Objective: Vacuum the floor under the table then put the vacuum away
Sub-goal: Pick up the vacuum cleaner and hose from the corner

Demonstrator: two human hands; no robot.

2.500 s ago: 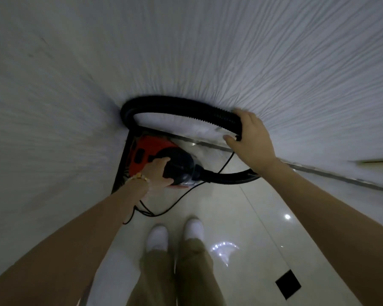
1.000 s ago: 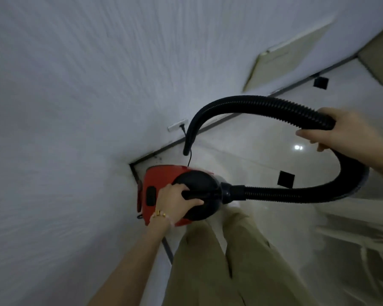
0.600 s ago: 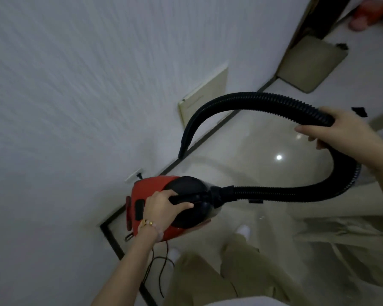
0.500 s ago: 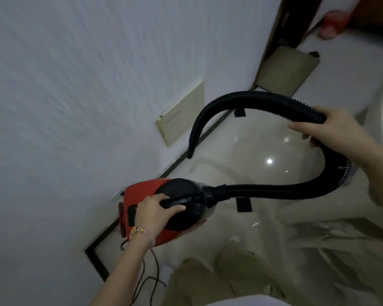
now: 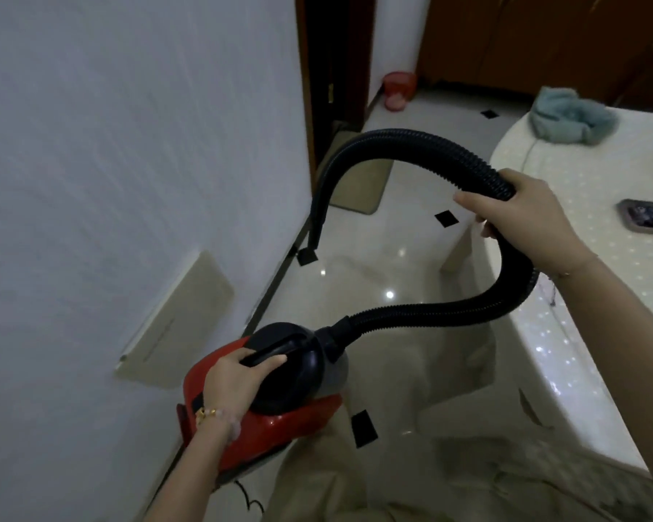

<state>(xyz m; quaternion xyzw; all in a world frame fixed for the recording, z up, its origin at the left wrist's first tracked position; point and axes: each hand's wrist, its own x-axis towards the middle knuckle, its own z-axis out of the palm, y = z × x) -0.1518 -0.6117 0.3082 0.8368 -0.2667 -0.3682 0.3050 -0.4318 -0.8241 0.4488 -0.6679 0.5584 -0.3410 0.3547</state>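
Note:
A small red and black vacuum (image 5: 279,405) hangs off the floor, carried by its black top handle in my left hand (image 5: 236,382). Its black ribbed hose (image 5: 400,145) leaves the front, loops right and arches back over to the left. My right hand (image 5: 521,212) grips the hose at the top of the arch. The hose's nozzle end (image 5: 313,243) dangles just above the glossy floor near the wall. The table (image 5: 589,258) with a pale dotted cover is on the right, beside my right arm.
A white wall (image 5: 129,163) with a beige panel (image 5: 181,318) runs along the left. Ahead lie a dark doorway (image 5: 332,69), a tan mat (image 5: 359,182) and a red bin (image 5: 398,90). A teal cloth (image 5: 570,116) and a dark tray (image 5: 647,216) rest on the table. A black cord (image 5: 249,499) trails below the vacuum.
The vacuum was lifted out of the wall corner and carried away. My view has swung right and up, so the doorway, the mat and the table now show. Both grips are unchanged.

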